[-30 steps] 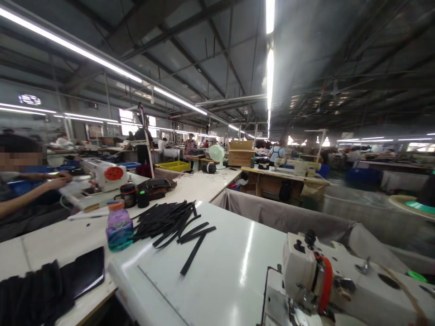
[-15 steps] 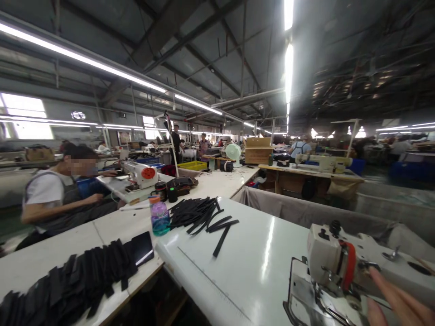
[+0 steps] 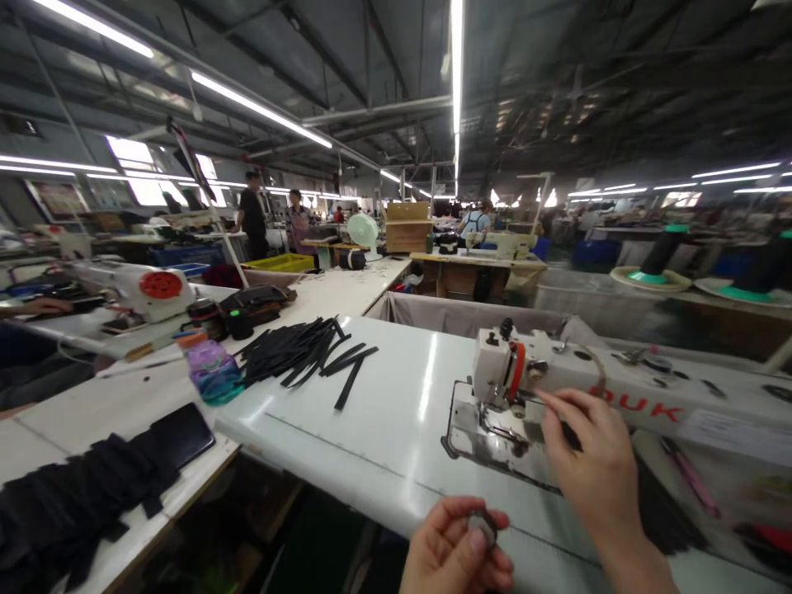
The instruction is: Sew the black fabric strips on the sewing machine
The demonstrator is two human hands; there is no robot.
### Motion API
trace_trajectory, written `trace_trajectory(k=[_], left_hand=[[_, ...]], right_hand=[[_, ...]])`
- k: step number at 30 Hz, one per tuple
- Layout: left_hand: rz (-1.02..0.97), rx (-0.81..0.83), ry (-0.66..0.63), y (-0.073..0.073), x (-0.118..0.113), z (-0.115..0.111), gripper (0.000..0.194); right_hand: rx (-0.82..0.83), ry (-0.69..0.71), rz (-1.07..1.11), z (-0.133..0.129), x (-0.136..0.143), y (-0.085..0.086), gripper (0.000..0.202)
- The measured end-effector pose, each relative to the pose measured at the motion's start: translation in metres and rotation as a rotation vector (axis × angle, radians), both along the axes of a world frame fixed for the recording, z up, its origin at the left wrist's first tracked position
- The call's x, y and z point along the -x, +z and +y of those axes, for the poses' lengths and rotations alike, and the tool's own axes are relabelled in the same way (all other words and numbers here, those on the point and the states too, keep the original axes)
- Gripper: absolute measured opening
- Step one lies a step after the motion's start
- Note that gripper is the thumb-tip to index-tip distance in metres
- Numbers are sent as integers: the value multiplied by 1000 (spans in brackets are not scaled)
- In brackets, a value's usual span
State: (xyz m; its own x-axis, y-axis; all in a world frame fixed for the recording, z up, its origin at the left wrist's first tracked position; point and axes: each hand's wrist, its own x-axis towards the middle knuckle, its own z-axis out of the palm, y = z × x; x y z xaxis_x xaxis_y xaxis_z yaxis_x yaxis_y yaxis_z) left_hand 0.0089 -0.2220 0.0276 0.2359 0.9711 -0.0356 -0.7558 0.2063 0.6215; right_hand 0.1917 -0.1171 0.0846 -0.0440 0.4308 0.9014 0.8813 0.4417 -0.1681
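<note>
Low in the head view, my left hand [image 3: 454, 549] is closed around a small round metal bobbin [image 3: 483, 528], pinched between thumb and fingers and partly covered by them. My right hand [image 3: 591, 458] reaches to the front of the white sewing machine [image 3: 492, 363], just beside its orange-red guard. Its index finger is stretched out against the metal parts below the tension knob, with the thumb apart beneath; no held thing is visible. The metal needle plate [image 3: 464, 425] lies below the machine head, left of my right hand.
Black strips [image 3: 290, 351] lie heaped on the pale tabletop, with a larger pile [image 3: 80, 487] at left beside a phone [image 3: 182, 433]. A purple-teal bottle [image 3: 214, 371] stands between them. Thread cones [image 3: 662, 252] are at right. A co-worker's arm shows at far left.
The view has swung right and down, bringing my left hand with the bobbin into sight. My right hand, earlier only partly seen, stays by the machine's front and now shows whole.
</note>
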Motion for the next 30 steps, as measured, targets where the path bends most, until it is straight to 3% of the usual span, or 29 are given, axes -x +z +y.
trace_trajectory(k=[4,10,13,16,19,21,24,28,30], left_hand=[[-5,-41,54,11,0,-5,32],[117,-147,149,22,4,-15,40],[211,-245,252,24,2,-21,49],[298,-348,345,22,-2,-28,45],[365,-380,357,17,-2,-34,43],[414,-346,331,15,-1,-37,43],[371,-277,225,13,1,-36,48],[87,-262,-117,12,0,-28,46],[-8,-252,-206,13,-1,-24,39]], right_hand=[[79,80,98,-32,8,2,22],[415,306,219,-85,18,-13,19],[602,494,269,-97,20,-16,21],[733,613,345,-102,23,-13,30],[822,700,431,-104,27,-10,43],[856,766,474,-104,30,-9,43],[870,789,554,-106,33,-6,26],[765,676,657,-111,37,-4,26],[706,638,641,-113,39,-4,25]])
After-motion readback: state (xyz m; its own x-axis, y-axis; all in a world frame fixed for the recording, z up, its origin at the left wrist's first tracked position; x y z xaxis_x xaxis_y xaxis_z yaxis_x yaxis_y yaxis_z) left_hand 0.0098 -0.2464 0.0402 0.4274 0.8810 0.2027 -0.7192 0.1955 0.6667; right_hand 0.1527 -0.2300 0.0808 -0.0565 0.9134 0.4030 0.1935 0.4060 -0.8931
